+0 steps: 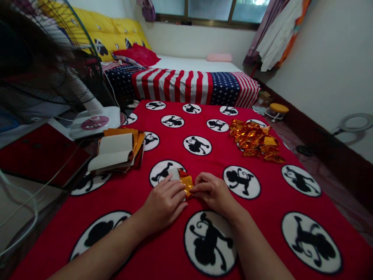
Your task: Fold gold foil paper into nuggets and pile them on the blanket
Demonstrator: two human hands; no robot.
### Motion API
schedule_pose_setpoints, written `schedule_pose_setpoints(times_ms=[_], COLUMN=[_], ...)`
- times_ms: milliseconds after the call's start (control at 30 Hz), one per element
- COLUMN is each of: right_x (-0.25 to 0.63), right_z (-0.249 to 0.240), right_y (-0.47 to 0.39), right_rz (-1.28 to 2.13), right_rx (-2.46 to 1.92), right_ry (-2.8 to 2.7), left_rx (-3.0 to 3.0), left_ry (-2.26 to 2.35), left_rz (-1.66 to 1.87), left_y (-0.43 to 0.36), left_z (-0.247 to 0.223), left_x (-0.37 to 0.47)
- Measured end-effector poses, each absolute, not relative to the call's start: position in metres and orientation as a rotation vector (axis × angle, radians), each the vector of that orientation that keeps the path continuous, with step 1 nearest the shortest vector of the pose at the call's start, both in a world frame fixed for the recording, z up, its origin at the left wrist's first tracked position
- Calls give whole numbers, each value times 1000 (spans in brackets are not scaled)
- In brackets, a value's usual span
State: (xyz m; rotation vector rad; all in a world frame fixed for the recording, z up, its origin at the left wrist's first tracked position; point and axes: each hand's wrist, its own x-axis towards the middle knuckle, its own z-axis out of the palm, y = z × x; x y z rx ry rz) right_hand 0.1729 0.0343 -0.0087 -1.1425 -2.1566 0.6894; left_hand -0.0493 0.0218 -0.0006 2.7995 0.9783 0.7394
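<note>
On the red cloth lies a small piece of gold foil paper (186, 181), partly folded, with its pale back showing at the left. My left hand (166, 200) rests flat over the left part of it, fingers stretched out and thumb apart. From the right, my right hand (211, 190) pinches the foil's right edge between thumb and bent fingers. Part of the paper is hidden under my left fingers. Further right sits a pile of folded gold foil pieces (253, 140). A stack of foil-backed paper sheets (115, 149), pale sides up on top, lies to the left.
The red cloth (201, 124) with black monkey prints covers the surface before me. At the left stand a fan (96, 120) and a dark red board (40, 151) with white cables around. Behind is a bed (180, 83); a yellow-topped stool (279, 108) stands at right.
</note>
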Motion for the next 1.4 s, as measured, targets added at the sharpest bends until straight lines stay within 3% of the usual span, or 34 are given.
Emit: schedule_pose_setpoints(times_ms=[600,933,1133,1400], right_x=[155,163,163,158], right_z=[-4,-3,1,-4], right_y=[35,34,31,30], right_rz=[758,836,703,664], right_rx=[-1486,-1320,-1130,-1332], right_ry=[-1927,-2022,-2086,-2074], left_rx=[2293,2412,2633,2399], left_ry=[1224,1144,1114,1145], left_rz=[956,901,714,805], left_y=[21,24,46,36], left_z=[-11,-9,-1,-3], left_x=[-41,-44,-51,-52])
